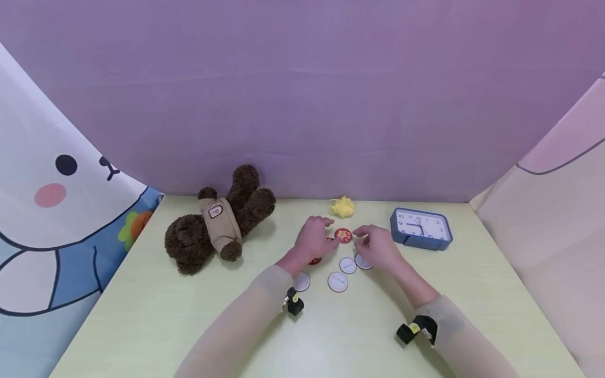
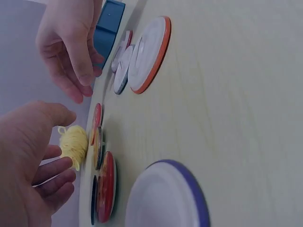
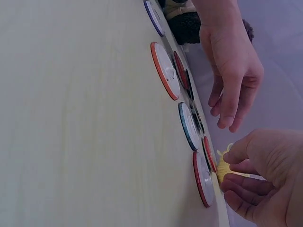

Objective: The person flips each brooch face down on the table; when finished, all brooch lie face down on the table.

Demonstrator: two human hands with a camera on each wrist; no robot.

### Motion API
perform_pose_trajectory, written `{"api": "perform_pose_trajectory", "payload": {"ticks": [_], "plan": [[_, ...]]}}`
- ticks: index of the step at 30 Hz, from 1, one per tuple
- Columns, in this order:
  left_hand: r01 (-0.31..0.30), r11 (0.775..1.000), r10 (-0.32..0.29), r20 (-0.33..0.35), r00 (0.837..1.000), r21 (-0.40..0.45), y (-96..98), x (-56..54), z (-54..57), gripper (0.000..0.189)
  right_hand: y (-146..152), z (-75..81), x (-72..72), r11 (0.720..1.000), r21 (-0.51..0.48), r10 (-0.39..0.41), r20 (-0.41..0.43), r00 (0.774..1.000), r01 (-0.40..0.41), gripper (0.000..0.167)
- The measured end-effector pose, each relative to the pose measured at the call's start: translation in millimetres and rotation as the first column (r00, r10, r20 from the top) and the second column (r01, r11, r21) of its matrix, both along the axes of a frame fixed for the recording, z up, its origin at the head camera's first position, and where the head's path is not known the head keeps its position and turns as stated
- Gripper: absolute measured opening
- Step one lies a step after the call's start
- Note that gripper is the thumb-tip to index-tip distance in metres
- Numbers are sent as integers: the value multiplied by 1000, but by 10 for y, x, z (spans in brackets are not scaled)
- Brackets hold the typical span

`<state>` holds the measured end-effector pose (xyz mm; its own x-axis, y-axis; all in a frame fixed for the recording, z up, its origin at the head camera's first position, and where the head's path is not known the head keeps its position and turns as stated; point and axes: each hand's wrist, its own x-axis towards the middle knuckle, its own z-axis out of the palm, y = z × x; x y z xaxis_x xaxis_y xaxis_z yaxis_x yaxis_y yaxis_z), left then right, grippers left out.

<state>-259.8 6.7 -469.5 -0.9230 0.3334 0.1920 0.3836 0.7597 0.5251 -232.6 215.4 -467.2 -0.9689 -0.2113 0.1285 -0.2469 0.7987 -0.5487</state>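
Note:
Round pin badges lie on the pale table between the two hands. A red badge (image 1: 343,235) with a yellow design faces up, between the fingertips of both hands. My left hand (image 1: 313,239) hovers just left of it, fingers loosely bent and holding nothing, partly covering another red badge (image 1: 315,261). On its right, my right hand (image 1: 379,247) is held with thumb and fingers apart, also with nothing between them. Several badges show white backs: an orange-rimmed one (image 2: 147,56), a purple-rimmed one (image 2: 163,198), a teal-rimmed one (image 3: 189,126) and a red-rimmed one (image 3: 203,179).
A brown teddy bear (image 1: 221,223) in a beige top lies at the left. Behind the badges sits a yellow yarn bundle (image 1: 342,207). To the right lies a blue clock (image 1: 421,229). A purple cloth (image 1: 302,105) hangs along the table's back edge.

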Motion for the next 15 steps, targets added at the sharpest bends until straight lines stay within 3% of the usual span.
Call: {"api": "perform_pose_trajectory", "payload": {"ticks": [7,15], "plan": [[-40,992,49,77,996,-117,119,-51,-90,55,-91,-61,-127,999,42,24,35,999,-25,35],[-49,987,54,25,998,-156,260,-88,-103,29,-107,-94,-165,998,14,59,39,997,-60,35]]}}
